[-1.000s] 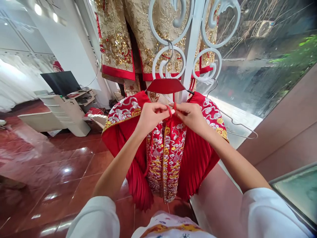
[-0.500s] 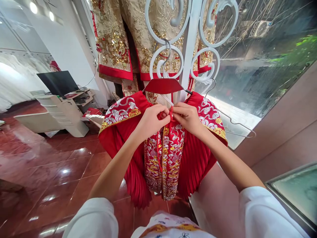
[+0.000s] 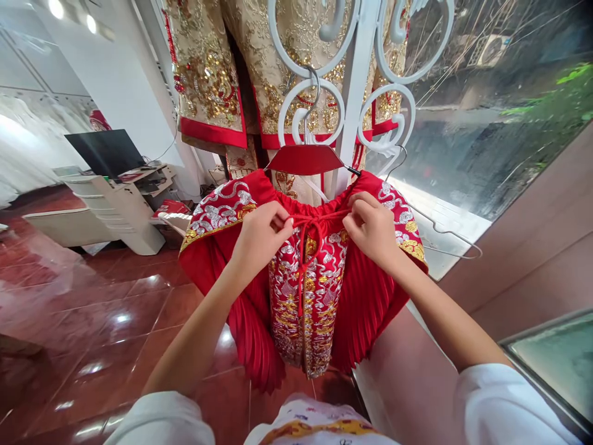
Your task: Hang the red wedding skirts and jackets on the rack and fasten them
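Observation:
A red pleated skirt (image 3: 370, 296) with silver and gold embroidery hangs from a red hanger (image 3: 306, 159). At its gathered waist a red drawstring (image 3: 314, 242) is looped into a loose bow, with one end dangling down the front panel. My left hand (image 3: 264, 238) pinches the cord left of the bow, thumb against forefinger. On the other side my right hand (image 3: 372, 228) is closed on the cord to the right of the bow. Between the hands the cord runs nearly straight across the waist.
The hanger hooks onto a white scrolled metal rack (image 3: 354, 80). Gold-beaded garments (image 3: 208, 80) hang behind it. A bare wire hanger (image 3: 435, 228) is at the right near the window (image 3: 454, 154). A desk (image 3: 115, 210) with a dark monitor (image 3: 105, 152) stands at left.
My hands have moved apart from the middle of the waist, left and right, drawing the cord out between them. The bow's loop now shows below it.

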A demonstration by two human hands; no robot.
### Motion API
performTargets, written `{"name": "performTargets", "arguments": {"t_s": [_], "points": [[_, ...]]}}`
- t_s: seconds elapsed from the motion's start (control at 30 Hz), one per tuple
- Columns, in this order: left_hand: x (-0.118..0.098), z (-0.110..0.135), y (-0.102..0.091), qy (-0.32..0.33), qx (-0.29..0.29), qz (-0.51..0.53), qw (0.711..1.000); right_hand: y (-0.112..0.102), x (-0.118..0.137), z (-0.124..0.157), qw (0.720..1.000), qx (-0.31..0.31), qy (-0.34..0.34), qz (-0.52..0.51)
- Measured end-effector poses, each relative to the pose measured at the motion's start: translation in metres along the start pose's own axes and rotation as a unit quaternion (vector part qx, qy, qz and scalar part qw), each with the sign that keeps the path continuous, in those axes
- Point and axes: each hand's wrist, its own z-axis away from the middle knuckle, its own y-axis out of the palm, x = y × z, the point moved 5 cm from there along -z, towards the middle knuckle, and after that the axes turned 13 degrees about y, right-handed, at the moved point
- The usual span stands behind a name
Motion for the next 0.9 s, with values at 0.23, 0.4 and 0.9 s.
{"name": "performTargets", "arguments": {"t_s": [0.23,0.4,0.9], "points": [[0.014,-0.003,0.013,-0.130,-0.036,0.316,0.939,0.010,-0.010,-0.008,0.899,0.184,0.204,-0.341],[0.017,0.000,0.000,-0.082,-0.011,0.182,0.980,-0.007,-0.013,-0.016,0.949,0.183,0.121,-0.226],[0.011,0.007,-0.018,-0.011,0.028,-0.001,1.000,-0.033,-0.035,-0.012,0.982,0.180,0.037,-0.049]]}}
